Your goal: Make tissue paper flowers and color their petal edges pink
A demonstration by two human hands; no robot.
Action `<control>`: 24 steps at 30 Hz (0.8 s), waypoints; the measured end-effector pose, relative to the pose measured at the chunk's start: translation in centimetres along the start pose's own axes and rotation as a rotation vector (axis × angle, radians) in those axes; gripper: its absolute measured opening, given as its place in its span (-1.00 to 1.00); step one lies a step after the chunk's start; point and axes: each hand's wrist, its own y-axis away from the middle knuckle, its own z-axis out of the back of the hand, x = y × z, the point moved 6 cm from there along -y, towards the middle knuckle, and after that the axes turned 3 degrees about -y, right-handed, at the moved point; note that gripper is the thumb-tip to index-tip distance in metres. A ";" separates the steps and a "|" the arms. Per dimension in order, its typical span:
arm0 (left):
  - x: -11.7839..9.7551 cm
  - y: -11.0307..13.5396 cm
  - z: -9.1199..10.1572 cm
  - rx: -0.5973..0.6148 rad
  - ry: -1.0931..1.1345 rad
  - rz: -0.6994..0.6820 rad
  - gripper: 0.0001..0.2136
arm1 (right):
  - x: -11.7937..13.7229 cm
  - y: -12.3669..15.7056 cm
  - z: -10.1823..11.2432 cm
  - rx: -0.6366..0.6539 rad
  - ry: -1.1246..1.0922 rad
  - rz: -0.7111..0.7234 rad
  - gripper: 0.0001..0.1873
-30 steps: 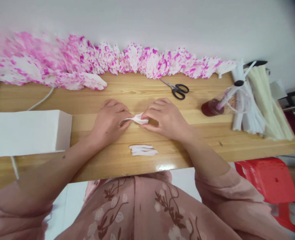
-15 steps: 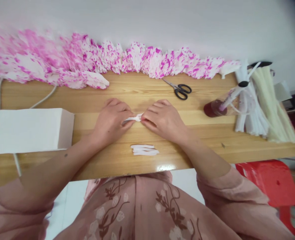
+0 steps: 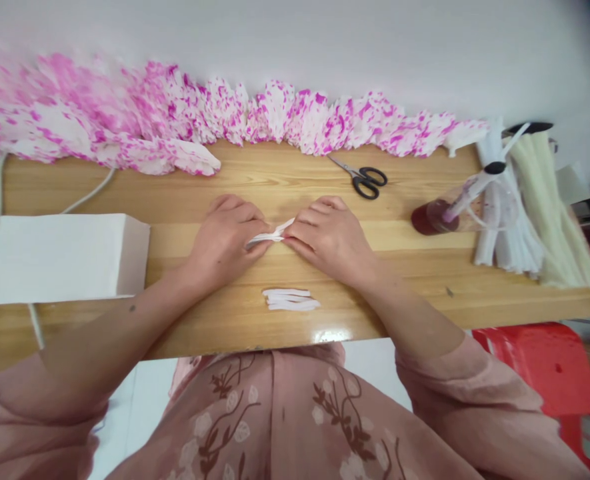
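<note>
Between my two hands is a small bundle of white strips (image 3: 275,235), folded or twisted paper by the look of it. My left hand (image 3: 231,237) pinches the bundle's left end between thumb and fingers. On its right end, my right hand (image 3: 327,235) is closed, with one strip sticking up beside the index finger. Both ends are partly hidden by the fingers. Below the hands, several similar white strips (image 3: 291,300) lie side by side on the wooden table (image 3: 185,333).
Scissors (image 3: 363,177) with black handles lie behind my right hand. A tilted clear bottle (image 3: 432,217) of dark red liquid rests against white bundles (image 3: 485,240) and cream ones (image 3: 559,220). Pink-spotted white crumpled material (image 3: 275,117) lines the wall. A white paper stack (image 3: 65,260) sits left.
A strip at the right end of the bundle now angles upward beside my right index finger, and more of the bundle shows between my hands. Both hands keep their grip.
</note>
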 end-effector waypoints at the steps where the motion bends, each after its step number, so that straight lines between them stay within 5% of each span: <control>1: 0.0 0.0 0.0 -0.001 0.002 -0.003 -0.84 | 0.0 0.0 0.0 -0.001 -0.006 -0.006 -0.68; 24: 0.3 0.0 0.0 0.001 0.025 0.012 -0.79 | -0.5 0.1 -0.1 -0.019 -0.004 -0.059 -0.68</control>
